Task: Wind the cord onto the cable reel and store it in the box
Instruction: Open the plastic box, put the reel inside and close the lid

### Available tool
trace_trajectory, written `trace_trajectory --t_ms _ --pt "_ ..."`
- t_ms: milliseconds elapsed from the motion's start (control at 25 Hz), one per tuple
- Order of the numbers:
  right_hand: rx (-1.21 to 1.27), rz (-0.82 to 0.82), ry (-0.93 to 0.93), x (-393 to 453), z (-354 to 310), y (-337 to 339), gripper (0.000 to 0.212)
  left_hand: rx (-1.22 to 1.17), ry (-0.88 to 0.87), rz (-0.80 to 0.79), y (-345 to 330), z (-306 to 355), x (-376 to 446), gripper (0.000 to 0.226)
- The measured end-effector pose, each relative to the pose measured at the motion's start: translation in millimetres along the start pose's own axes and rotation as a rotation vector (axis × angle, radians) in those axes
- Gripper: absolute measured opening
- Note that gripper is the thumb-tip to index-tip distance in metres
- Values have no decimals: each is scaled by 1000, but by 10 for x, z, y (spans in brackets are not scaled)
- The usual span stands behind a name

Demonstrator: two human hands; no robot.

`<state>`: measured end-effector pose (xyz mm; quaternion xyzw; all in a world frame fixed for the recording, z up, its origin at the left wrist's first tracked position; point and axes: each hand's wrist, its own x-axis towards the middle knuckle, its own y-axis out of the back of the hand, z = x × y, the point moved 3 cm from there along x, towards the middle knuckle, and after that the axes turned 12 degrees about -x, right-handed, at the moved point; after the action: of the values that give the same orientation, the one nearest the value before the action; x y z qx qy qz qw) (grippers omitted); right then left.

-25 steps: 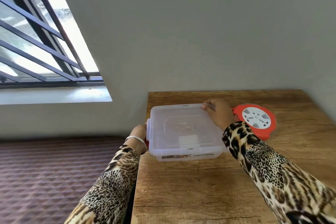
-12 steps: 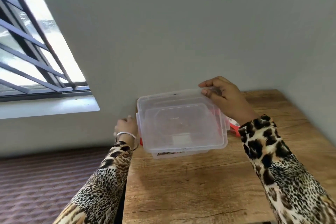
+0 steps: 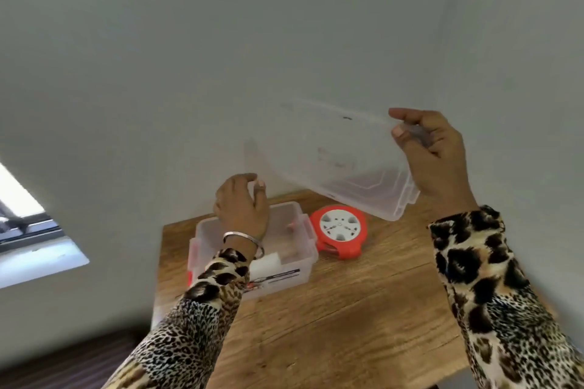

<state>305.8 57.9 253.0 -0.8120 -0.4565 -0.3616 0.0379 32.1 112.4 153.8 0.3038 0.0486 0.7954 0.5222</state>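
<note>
A window [image 3: 28, 230] with dark bars is seen at the far left edge, set in a pale wall [image 3: 221, 57]. A wooden table [image 3: 347, 309] is pushed against that wall.

The clear plastic box [image 3: 294, 265] is found on the table's left portion, uncovered, with red latches at its ends and a printed label on its near side. Something white is seen inside it (what it is cannot be told).

The left hand [image 3: 241, 210] is held above the box, a bangle [image 3: 243, 238] at the wrist and a leopard-print sleeve [image 3: 196, 319] behind it. Its fingertips are curled toward the left corner of the raised lid [image 3: 331, 161]; whether that corner is actually pinched cannot be told, since the plastic is transparent and blurred there.

The red cable reel [image 3: 339, 232] is seen flat on the table just beside the box's right end, white socket face upward. The cord cannot be made out.

The lid is held in the air above the reel, tilted, lower at its near right corner. Its right edge is pinched between thumb and fingers of the right hand [image 3: 434, 156].
</note>
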Motion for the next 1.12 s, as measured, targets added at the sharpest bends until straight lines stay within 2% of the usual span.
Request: trace_trajectory --t_ms 120,240,400,520,680,760,800,920,1000,1120 --pt "-257 42 89 -44 464 154 24 9 -174 -221 -665 344 -163 27" --pt "-502 -19 106 -241 1079 165 25 83 -252 -418 -1319 530 -378 27" --pt "-665 -240 129 -626 1818 87 18 179 -199 -571 -1940 412 -673 30" --pt "-726 -388 81 -820 2309 87 22 286 -106 -677 -2240 223 -851 40" --pt "-723 -558 -156 -845 2806 122 21 378 15 -634 -2384 52 -973 49" --pt "-829 -668 -71 -814 2913 79 27 399 107 -585 -2383 1 -1014 54" --pt "-826 -664 -44 -779 2918 51 28 420 156 -563 -2372 -22 -1030 57" --pt "-657 -619 -86 -639 2825 -135 30 454 337 -498 -2320 -75 -1052 72" --pt "-536 -682 -223 -533 2772 -371 34 394 499 -436 -2278 -120 -1034 85" --pt "-336 -825 -554 -469 2727 -759 51 165 713 -371 -2240 -205 -1006 102"
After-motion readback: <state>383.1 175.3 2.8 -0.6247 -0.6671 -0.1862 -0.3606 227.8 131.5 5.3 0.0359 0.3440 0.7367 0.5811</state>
